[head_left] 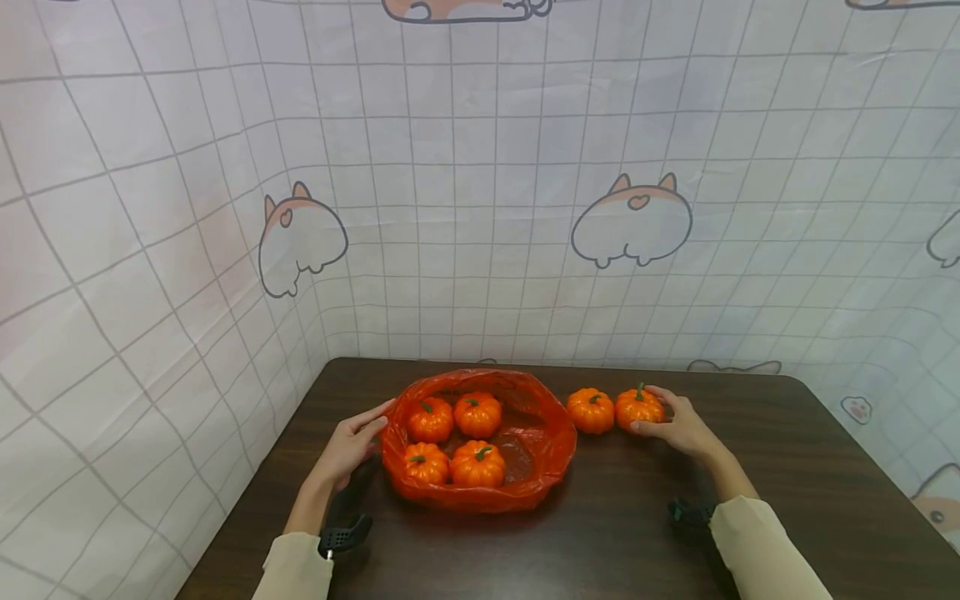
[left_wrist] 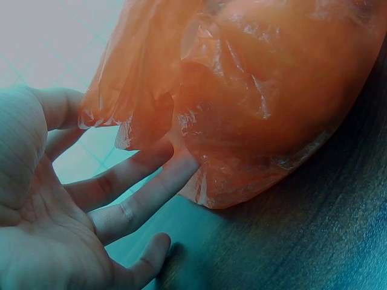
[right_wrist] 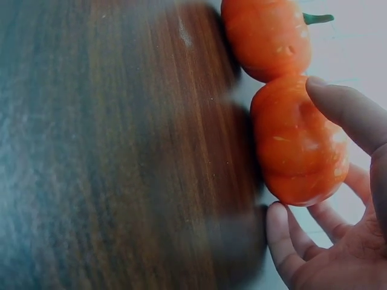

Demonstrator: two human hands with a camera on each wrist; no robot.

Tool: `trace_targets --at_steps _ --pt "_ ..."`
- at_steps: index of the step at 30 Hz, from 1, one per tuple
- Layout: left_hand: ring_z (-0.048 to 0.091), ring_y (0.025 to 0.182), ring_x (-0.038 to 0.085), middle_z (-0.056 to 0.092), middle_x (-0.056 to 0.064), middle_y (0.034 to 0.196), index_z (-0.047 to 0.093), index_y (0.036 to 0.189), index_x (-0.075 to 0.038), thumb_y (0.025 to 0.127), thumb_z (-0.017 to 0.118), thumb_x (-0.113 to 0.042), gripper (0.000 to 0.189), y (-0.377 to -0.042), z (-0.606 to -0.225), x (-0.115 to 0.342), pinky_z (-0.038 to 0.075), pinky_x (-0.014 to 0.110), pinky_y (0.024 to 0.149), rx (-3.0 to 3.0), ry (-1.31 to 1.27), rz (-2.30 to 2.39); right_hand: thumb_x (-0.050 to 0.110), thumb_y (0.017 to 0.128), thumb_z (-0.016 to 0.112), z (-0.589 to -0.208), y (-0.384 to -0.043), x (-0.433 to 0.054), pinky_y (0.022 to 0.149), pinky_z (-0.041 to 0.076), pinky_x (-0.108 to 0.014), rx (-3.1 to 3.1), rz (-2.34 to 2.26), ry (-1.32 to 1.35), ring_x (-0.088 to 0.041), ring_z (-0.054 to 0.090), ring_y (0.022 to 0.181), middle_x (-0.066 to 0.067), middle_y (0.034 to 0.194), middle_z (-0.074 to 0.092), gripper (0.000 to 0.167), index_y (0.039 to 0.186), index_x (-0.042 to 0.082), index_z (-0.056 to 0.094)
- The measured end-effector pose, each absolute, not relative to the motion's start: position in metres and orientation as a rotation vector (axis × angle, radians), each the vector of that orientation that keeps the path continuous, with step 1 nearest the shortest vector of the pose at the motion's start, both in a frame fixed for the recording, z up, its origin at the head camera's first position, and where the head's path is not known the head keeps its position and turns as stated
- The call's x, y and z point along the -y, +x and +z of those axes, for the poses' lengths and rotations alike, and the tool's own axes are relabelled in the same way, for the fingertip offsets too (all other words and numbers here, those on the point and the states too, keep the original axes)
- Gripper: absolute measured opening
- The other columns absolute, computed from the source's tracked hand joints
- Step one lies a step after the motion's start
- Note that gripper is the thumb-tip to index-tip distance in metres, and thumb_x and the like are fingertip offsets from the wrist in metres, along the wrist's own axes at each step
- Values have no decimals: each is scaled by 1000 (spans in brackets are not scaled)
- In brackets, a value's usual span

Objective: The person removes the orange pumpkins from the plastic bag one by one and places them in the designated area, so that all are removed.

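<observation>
A red plastic bag [head_left: 480, 498] lies wide open on the table, with several small orange pumpkins inside, among them one pumpkin [head_left: 478, 464] at the front. At its left rim, my left hand [head_left: 352, 443] pinches the thin plastic; the left wrist view shows other fingers [left_wrist: 130, 208] against the bag's side [left_wrist: 254, 121]. To the right of the bag, my right hand [head_left: 684, 427] holds the rightmost pumpkin [head_left: 637, 410], thumb on its near side and fingers round the far side. Touching that one is another pumpkin [head_left: 590, 412], which sits between it and the bag.
The dark wooden table [head_left: 600, 533] ends at a white grid-patterned cloth [head_left: 480, 292] behind and to the left. Each wrist wears a black strap device, the left device [head_left: 345, 535] close to the table surface.
</observation>
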State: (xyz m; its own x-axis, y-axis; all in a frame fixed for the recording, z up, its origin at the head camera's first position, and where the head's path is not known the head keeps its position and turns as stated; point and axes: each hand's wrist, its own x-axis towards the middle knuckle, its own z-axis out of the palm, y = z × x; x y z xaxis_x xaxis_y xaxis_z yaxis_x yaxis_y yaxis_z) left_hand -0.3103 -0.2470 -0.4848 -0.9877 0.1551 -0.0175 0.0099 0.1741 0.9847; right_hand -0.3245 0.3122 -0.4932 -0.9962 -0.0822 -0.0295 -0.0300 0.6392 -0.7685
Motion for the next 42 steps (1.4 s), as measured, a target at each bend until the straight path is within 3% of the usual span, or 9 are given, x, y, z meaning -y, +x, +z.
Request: trace_targets --at_steps 4,8,13,16,20,24,34,42 --pt "62 129 28 48 16 157 50 153 -17 109 50 -26 44 -310 -485 247 55 47 103 -2318 169 1939 37 92 76 -491 -323 -314 106 42 -70 -2799 -1337 -126 -56 39 132 -38 149 22 90 159 3 26" --pt "62 129 26 49 15 157 51 153 -17 109 50 -26 44 -309 -485 246 55 45 103 -2328 156 1932 32 94 75 -482 -318 -314 101 46 -68 -2844 -1344 -166 -60 43 128 -39 148 23 87 159 0 26" --pt "64 126 23 49 16 157 51 152 -17 109 50 -26 44 -310 -486 246 57 43 101 -2334 146 1925 38 96 72 -460 -309 -305 94 48 -67 -2914 -1314 -171 -60 39 128 -36 151 24 88 161 5 24" --pt "65 124 22 50 14 156 53 151 -19 109 51 -25 43 -311 -487 246 57 43 101 -2326 129 1937 38 96 72 -442 -303 -293 98 46 -67 -2946 -1332 -217 -55 37 130 -33 153 24 86 162 8 26" --pt "64 127 24 50 13 156 53 151 -19 109 50 -24 42 -312 -488 246 56 44 102 -2323 134 1939 32 97 73 -420 -292 -271 105 44 -67 -2943 -1392 -358 -51 43 130 -30 153 30 81 161 10 29" --pt "61 130 27 49 15 157 51 152 -18 109 49 -25 43 -312 -489 246 55 45 103 -2333 152 1933 28 96 74 -409 -286 -246 104 47 -65 -2916 -1436 -520 -47 51 127 -25 150 41 75 159 14 35" --pt "58 134 33 47 16 158 50 153 -17 110 49 -27 45 -310 -485 247 54 48 104 -2339 174 1926 27 90 80 -426 -280 -174 95 57 -54 -2735 -1466 -834 -38 57 119 -13 138 53 69 151 24 47" --pt "58 134 32 47 15 158 49 154 -18 110 49 -27 45 -311 -486 247 54 47 104 -2336 179 1923 28 88 82 -447 -280 -134 94 56 -49 -2648 -1398 -949 -34 59 114 -6 137 55 68 148 19 50"
